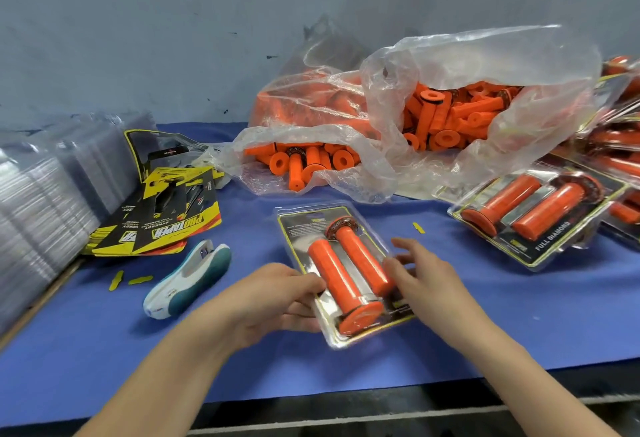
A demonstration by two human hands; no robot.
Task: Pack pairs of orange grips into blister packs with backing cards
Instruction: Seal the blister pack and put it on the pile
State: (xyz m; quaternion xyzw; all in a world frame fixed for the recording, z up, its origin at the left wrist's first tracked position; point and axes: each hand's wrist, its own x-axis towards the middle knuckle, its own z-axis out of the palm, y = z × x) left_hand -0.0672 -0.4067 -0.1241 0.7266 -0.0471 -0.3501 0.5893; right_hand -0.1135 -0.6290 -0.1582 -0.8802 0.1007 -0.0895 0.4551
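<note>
Two orange grips [341, 275] lie in a blister pack [300, 228] on the desk [519, 318]. The left hand [273, 301] pinches its near edge. The right hand [427, 282] rests straight, spread fingers against its side. Sealing seems in hand, so the stapler [188, 280] at the left is probably needed next.

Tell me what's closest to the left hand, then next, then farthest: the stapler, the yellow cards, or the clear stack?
1. Stapler, just left of the left hand, which grips the pack.
2. Yellow cards, farther left and back.
3. Clear stack, along the far left edge.
</note>
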